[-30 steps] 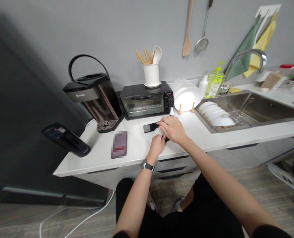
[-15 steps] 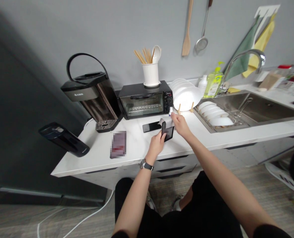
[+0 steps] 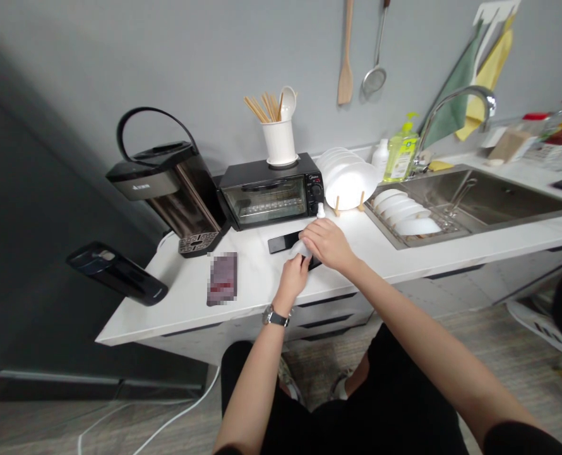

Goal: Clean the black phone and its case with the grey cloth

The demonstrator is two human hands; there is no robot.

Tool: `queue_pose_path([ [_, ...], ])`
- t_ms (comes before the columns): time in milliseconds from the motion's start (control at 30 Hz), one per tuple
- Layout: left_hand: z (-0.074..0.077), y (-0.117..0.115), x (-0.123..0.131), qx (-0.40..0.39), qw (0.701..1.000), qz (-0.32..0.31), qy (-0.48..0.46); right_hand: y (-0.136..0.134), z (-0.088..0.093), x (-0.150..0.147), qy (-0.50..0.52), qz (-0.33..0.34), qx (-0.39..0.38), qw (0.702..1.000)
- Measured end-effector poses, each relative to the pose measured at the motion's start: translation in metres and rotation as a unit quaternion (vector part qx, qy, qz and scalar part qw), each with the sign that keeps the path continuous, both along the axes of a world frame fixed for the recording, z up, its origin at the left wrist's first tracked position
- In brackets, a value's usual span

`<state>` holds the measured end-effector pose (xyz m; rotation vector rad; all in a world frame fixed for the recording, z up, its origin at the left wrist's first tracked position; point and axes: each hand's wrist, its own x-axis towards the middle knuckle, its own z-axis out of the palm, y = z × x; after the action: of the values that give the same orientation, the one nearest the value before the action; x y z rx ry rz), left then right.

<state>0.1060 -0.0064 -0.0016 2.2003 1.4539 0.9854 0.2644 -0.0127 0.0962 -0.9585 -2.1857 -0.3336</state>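
Observation:
My left hand (image 3: pixel 294 277) grips the near end of a dark phone (image 3: pixel 314 261) that lies low on the white counter (image 3: pixel 177 300), mostly hidden under my hands. My right hand (image 3: pixel 326 244) is closed on a white cloth (image 3: pixel 298 248) and presses it down on the phone. A second black phone (image 3: pixel 283 241) lies just behind, beside a small white spray bottle (image 3: pixel 319 210).
A black toaster oven (image 3: pixel 269 197) with a utensil cup (image 3: pixel 278 140) on top, a water boiler (image 3: pixel 170 183), white plates on a rack (image 3: pixel 350 183), a sink (image 3: pixel 480 199) with bowls, a blurred dark item (image 3: pixel 222 287) and a black device (image 3: pixel 115 276) at the counter's left edge.
Half a second ago the left hand held the phone tilted up while the right hand wiped its top; now the phone is lowered and the right hand covers it with the cloth.

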Motion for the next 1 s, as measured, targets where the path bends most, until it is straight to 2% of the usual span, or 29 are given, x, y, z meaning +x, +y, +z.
queue_pose_path([
  [100, 0.003, -0.002, 0.001, 0.007, 1.0, -0.01, 0.003, 0.005, -0.001, 0.002, 0.106, -0.051, -0.054, 0.992],
  [167, 0.004, -0.003, 0.001, 0.007, 1.0, -0.012, 0.004, 0.012, -0.004, 0.001, 0.21, -0.076, -0.117, 0.968],
  [267, 0.005, -0.004, 0.0, 0.007, 1.0, -0.011, 0.003, 0.023, -0.007, 0.003, 0.337, -0.048, -0.226, 0.913],
  [333, 0.005, -0.005, 0.0, 0.008, 1.0, -0.013, 0.0, 0.024, -0.008, 0.003, 0.368, -0.032, -0.267, 0.89],
  [400, 0.005, -0.004, 0.0, 0.01, 1.0, -0.016, -0.003, 0.018, -0.006, 0.0, 0.351, -0.067, -0.248, 0.9],
  [500, 0.004, -0.003, 0.0, 0.013, 1.0, -0.016, 0.002, 0.0, -0.001, -0.011, 0.25, -0.126, -0.122, 0.952],
  [600, 0.002, -0.001, 0.0, 0.005, 1.0, -0.01, 0.019, -0.013, 0.001, -0.024, 0.122, -0.084, -0.018, 0.989],
  [733, 0.001, 0.0, 0.0, -0.002, 1.0, -0.001, 0.021, -0.012, -0.002, -0.024, 0.031, -0.034, 0.007, 0.999],
  [800, 0.002, -0.001, 0.001, 0.003, 1.0, -0.004, 0.015, -0.008, -0.005, -0.018, 0.053, -0.032, -0.003, 0.998],
  [867, 0.005, -0.003, 0.002, 0.008, 1.0, -0.011, 0.008, -0.005, -0.008, -0.012, 0.117, -0.036, -0.018, 0.992],
  [1000, 0.006, -0.005, 0.002, 0.015, 0.999, -0.029, 0.0, 0.004, -0.016, -0.001, 0.256, -0.012, -0.059, 0.965],
])
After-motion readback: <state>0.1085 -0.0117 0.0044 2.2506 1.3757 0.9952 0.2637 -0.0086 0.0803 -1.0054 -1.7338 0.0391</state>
